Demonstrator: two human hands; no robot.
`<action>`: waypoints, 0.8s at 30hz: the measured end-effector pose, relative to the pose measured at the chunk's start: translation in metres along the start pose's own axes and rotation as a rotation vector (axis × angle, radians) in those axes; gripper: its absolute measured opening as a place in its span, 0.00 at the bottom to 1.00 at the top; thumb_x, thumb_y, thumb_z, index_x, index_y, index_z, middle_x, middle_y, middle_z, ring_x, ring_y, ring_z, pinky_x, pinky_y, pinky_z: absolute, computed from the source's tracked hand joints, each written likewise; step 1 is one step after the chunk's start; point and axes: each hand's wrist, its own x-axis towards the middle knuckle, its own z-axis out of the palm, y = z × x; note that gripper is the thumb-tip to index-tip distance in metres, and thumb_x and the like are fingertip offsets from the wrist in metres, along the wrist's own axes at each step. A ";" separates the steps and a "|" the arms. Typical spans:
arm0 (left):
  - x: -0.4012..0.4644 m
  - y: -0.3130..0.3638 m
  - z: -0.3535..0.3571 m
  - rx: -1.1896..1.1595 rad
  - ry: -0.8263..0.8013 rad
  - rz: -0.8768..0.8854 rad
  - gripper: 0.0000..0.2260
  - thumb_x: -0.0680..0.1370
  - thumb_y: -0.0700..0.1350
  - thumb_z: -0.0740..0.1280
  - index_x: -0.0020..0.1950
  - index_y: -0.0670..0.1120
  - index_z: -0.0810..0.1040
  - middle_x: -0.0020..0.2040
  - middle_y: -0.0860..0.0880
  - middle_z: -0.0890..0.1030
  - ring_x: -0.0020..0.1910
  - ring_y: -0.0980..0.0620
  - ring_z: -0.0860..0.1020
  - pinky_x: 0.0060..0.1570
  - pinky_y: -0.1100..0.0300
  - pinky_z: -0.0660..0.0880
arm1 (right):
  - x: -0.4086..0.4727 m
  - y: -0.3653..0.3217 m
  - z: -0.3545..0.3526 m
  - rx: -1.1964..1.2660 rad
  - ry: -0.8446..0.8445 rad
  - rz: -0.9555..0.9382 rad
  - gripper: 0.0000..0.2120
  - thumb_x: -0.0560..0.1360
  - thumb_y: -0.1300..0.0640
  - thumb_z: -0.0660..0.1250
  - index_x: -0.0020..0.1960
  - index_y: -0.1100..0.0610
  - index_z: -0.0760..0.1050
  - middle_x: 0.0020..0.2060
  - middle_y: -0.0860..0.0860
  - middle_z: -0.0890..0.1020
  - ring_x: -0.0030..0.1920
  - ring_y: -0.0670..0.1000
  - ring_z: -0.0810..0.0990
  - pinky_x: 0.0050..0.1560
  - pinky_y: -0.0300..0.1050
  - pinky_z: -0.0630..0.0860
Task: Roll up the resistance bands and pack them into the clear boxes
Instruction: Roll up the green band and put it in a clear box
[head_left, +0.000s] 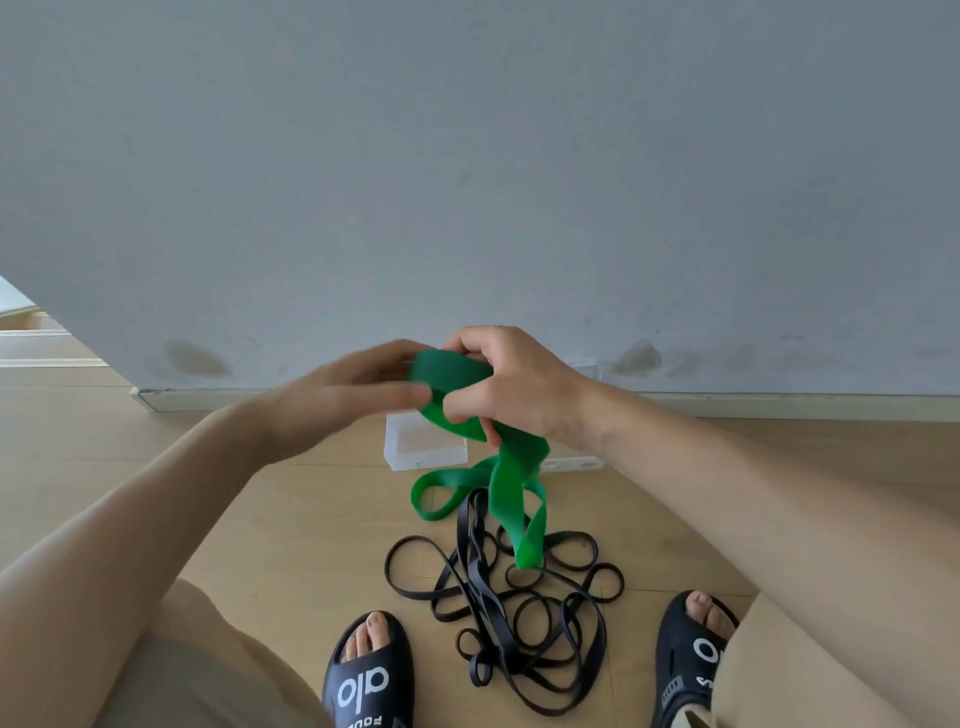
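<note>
The right hand (511, 387) pinched the green band (470, 410) mid-roll above the clear box (423, 452), the blurred left hand (345, 392) lay flat-fingered against the coil, and each wrap probably needed steady tension to stay tight.

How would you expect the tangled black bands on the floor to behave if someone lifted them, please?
The black bands would probably come up floppy, since they lie in loose loops. They would likely lift as one snarl, being crossed over each other. The green band drapes onto them and might drag.
</note>
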 end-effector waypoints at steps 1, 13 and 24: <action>-0.001 0.003 0.006 0.017 -0.058 0.013 0.26 0.69 0.55 0.75 0.66 0.52 0.77 0.61 0.56 0.83 0.64 0.60 0.79 0.63 0.61 0.74 | 0.000 -0.001 -0.002 0.012 -0.012 0.000 0.10 0.72 0.67 0.70 0.52 0.61 0.77 0.28 0.47 0.78 0.27 0.52 0.76 0.28 0.41 0.72; 0.004 0.018 0.009 -0.020 0.339 0.225 0.07 0.69 0.39 0.69 0.37 0.46 0.70 0.29 0.52 0.67 0.26 0.54 0.64 0.27 0.64 0.63 | 0.005 0.027 0.003 -0.341 -0.009 0.005 0.16 0.69 0.60 0.75 0.47 0.52 0.68 0.40 0.50 0.73 0.37 0.49 0.71 0.37 0.45 0.68; 0.005 -0.015 -0.022 0.077 0.436 -0.040 0.10 0.74 0.39 0.75 0.42 0.47 0.74 0.34 0.48 0.78 0.32 0.49 0.77 0.39 0.51 0.77 | 0.009 0.029 0.009 -0.350 0.212 -0.059 0.16 0.75 0.65 0.63 0.60 0.56 0.64 0.44 0.50 0.70 0.42 0.51 0.71 0.38 0.46 0.67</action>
